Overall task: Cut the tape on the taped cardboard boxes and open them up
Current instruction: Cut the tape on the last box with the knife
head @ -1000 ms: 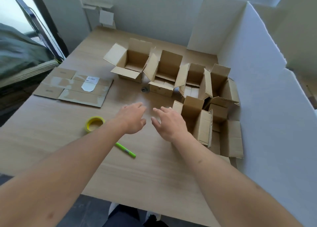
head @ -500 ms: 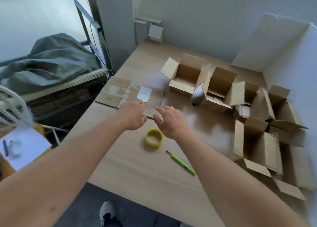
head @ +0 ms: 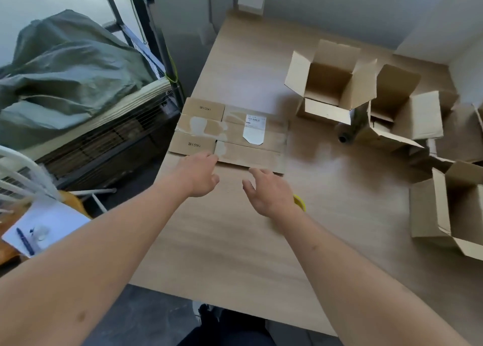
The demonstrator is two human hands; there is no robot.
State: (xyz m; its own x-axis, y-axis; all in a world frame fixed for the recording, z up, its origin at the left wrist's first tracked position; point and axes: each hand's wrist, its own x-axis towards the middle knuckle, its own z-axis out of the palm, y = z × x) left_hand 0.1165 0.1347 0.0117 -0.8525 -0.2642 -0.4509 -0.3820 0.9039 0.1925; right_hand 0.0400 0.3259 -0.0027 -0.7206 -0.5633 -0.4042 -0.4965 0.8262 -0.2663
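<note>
Left hand (head: 200, 174): fingers loosely curled, holding nothing, fingertips at the near edge of the flat box (head: 230, 134). Right hand (head: 269, 191): fingers spread, empty, just short of the same edge, covering most of the tape roll (head: 300, 202). The flat box lies on the worktop (head: 235, 241); open boxes (head: 332, 84) stand to the right.
</note>
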